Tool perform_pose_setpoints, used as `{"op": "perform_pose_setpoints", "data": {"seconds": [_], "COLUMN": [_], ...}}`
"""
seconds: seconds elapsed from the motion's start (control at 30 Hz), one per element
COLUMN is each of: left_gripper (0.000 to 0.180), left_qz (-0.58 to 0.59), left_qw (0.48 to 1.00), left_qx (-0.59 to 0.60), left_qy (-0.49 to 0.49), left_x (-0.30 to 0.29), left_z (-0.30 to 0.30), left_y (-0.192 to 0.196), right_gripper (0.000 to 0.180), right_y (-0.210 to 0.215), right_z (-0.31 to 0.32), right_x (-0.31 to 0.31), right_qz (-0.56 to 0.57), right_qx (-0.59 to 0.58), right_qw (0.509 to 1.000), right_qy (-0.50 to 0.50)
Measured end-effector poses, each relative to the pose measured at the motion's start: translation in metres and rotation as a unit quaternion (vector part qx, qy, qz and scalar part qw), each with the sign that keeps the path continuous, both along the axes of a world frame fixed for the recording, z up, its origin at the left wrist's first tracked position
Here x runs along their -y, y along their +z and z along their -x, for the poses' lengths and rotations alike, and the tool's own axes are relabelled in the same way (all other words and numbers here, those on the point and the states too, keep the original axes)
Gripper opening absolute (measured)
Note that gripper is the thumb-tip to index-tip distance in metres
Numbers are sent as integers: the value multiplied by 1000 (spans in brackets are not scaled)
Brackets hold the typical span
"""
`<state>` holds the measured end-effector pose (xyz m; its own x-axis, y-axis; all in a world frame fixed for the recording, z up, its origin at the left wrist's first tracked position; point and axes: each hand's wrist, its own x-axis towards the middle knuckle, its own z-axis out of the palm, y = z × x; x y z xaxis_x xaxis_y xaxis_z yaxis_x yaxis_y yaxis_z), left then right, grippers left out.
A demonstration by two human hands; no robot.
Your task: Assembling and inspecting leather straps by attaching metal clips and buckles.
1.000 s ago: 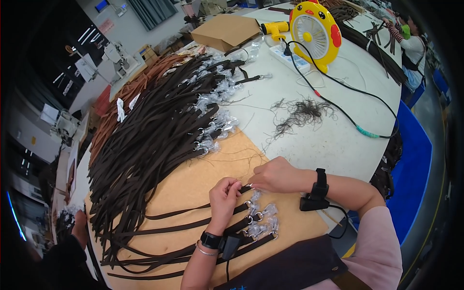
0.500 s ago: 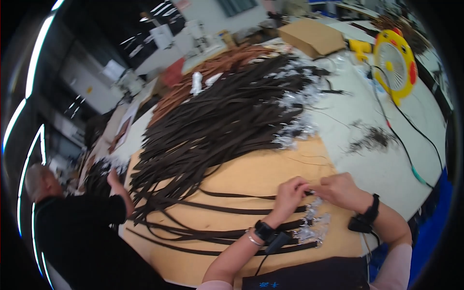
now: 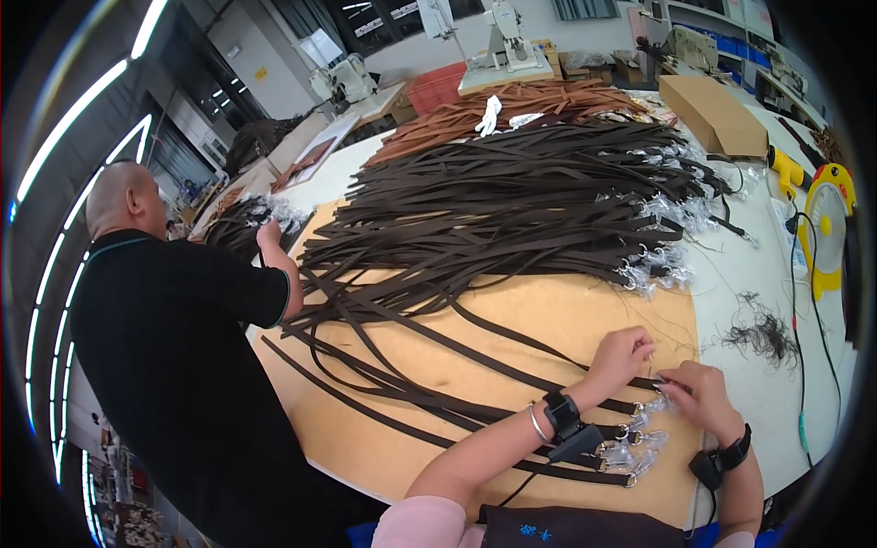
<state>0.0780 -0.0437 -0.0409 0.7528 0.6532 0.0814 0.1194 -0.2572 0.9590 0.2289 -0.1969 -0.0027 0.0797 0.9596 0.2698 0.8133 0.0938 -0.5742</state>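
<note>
Several dark brown straps run across the tan board (image 3: 548,315) toward my hands, with metal clips in clear plastic (image 3: 644,447) on their right-hand ends. My right hand (image 3: 702,395) is closed at the end of one dark strap (image 3: 630,381), gripping it between thumb and fingers. Just above and left of it, my left hand (image 3: 625,354) is lifted off the strap with its fingertips pinched together. Whatever lies between those fingertips is too small to make out.
A thick pile of dark straps (image 3: 512,196) lies beyond, with brown straps (image 3: 512,114) behind it. Loose threads (image 3: 763,338), a yellow fan (image 3: 829,228) and its cables are at right. At left, a person in black (image 3: 183,338) handles other straps.
My hands, close together before, have drawn apart, the left one now above the strap end. The view has swung, so the pile and the other person sit farther right in it.
</note>
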Motion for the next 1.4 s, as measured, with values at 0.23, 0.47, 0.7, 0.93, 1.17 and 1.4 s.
{"op": "perform_pose_setpoints", "data": {"seconds": [0.23,0.47,0.7,0.93,1.17,1.4], "left_gripper": [45,42,34,34,24,25], "left_qz": [-299,-304,-302,-287,-277,-197], "left_qw": [949,949,948,953,949,968], "left_qx": [-73,-82,-100,-89,-122,-131], "left_qy": [-67,21,5,-27,-90,-87], "left_x": [-8,-5,-14,-15,-2,-7], "left_z": [12,31,50,52,54,54], "left_y": [10,7,2,20,26,18], "right_gripper": [17,26,35,28,21,11], "right_y": [-27,11,-4,-1,-7,-31], "right_z": [-48,16,-43,-81,6,-27], "right_x": [0,-22,1,22,-25,-24], "right_qz": [-4,-55,58,-21,20,71], "right_qx": [-207,76,169,139,-10,-42], "right_qw": [965,991,984,963,999,993], "right_qy": [-158,90,-4,-229,23,-89]}}
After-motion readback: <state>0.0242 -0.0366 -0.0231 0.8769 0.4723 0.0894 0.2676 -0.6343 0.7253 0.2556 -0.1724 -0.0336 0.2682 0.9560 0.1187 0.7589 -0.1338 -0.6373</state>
